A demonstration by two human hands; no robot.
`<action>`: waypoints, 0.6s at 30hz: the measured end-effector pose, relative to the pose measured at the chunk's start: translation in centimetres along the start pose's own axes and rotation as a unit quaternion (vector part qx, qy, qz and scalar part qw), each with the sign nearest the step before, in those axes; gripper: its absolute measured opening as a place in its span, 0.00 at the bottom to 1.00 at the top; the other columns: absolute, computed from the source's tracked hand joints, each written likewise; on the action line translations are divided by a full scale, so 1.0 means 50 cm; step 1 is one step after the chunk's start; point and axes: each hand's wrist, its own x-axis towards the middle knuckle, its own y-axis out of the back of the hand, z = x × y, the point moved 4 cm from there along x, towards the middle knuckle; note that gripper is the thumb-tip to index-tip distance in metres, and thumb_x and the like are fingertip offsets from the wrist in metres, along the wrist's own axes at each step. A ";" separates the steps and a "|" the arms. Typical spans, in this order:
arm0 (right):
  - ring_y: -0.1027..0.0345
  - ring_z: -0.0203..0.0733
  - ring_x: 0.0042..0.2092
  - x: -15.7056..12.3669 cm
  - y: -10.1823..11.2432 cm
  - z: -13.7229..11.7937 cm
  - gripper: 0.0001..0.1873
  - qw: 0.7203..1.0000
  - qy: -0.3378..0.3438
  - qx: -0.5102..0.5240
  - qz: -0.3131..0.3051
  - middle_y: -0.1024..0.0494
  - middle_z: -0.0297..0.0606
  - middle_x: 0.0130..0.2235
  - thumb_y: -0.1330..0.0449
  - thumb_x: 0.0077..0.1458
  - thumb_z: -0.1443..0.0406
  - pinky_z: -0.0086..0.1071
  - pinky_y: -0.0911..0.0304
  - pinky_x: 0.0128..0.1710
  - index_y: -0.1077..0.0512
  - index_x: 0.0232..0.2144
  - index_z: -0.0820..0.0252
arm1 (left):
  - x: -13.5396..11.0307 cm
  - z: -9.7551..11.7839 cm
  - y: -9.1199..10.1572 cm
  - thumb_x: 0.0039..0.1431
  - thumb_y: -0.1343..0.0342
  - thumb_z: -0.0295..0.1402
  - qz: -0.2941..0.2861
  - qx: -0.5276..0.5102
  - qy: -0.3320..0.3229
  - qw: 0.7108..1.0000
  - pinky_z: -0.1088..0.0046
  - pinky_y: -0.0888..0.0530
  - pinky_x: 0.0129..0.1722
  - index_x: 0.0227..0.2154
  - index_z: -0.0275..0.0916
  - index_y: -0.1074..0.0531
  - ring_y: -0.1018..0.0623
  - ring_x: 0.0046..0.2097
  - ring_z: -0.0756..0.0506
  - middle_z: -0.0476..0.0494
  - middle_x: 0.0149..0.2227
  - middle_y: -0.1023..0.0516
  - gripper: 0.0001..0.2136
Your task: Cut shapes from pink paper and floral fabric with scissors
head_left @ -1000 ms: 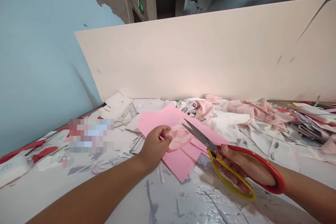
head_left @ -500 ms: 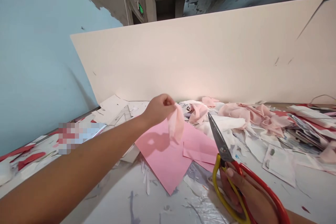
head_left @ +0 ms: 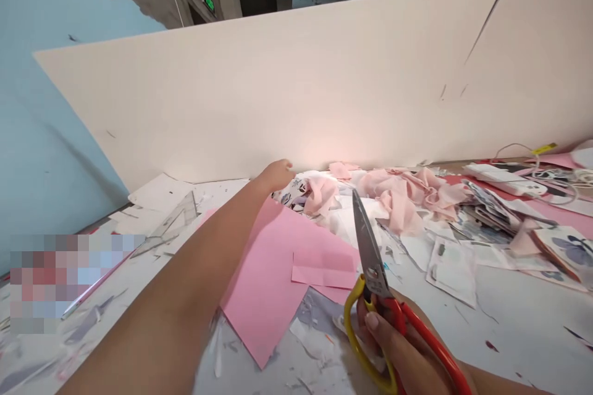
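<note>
My left hand (head_left: 279, 174) reaches far forward, close to the board and just left of a bunched printed white cloth (head_left: 293, 192) and a crumpled pink cloth (head_left: 320, 194). Its fingers mostly face away from me, so whether anything is in them is hidden. Beneath that forearm lies a large pink sheet (head_left: 273, 284), with a smaller creased pink piece (head_left: 324, 267) over its right part. My right hand (head_left: 398, 345) is wrapped round the scissors (head_left: 370, 253), which have one red and one yellow handle. Their blades are together and point up and away.
A tall pale board (head_left: 296, 92) stands along the back. More pink cloth (head_left: 407, 191) and white scraps are heaped at centre right. Further right are a white power strip (head_left: 504, 179) and stacked pieces (head_left: 491, 216). A clear set square (head_left: 173, 222) lies left. Small offcuts litter the white table (head_left: 523, 345).
My left hand has moved forward and away from above the pink sheet, and the pale pink cloth no longer hangs from it. The view has turned right. My right hand keeps the scissors.
</note>
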 end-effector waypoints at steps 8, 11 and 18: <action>0.38 0.39 0.30 0.027 -0.006 -0.002 0.12 0.999 -0.023 -0.004 -0.030 0.31 0.38 0.29 0.44 0.48 0.56 0.32 0.40 0.29 0.36 0.28 0.60 | 0.017 -0.117 -0.045 0.39 0.44 0.36 -0.011 0.061 0.026 0.998 0.76 0.35 0.30 0.41 0.41 0.33 0.27 0.35 0.46 0.47 0.35 0.25 0.21; 0.38 0.37 0.29 0.031 -0.010 0.011 0.14 0.995 -0.072 0.072 -0.016 0.31 0.37 0.28 0.42 0.46 0.56 0.32 0.40 0.28 0.36 0.29 0.60 | 0.045 -0.097 -0.037 0.36 0.43 0.31 -0.014 0.056 0.015 0.998 0.76 0.37 0.26 0.30 0.39 0.30 0.29 0.30 0.47 0.49 0.26 0.28 0.13; 0.36 0.36 0.29 0.043 -0.012 0.039 0.17 0.965 -0.181 0.180 0.058 0.29 0.36 0.29 0.38 0.40 0.54 0.31 0.41 0.29 0.35 0.28 0.59 | 0.071 -0.040 0.045 0.50 0.55 0.34 0.047 -0.020 -0.001 0.999 0.77 0.39 0.21 0.32 0.43 0.35 0.35 0.21 0.52 0.52 0.22 0.34 0.07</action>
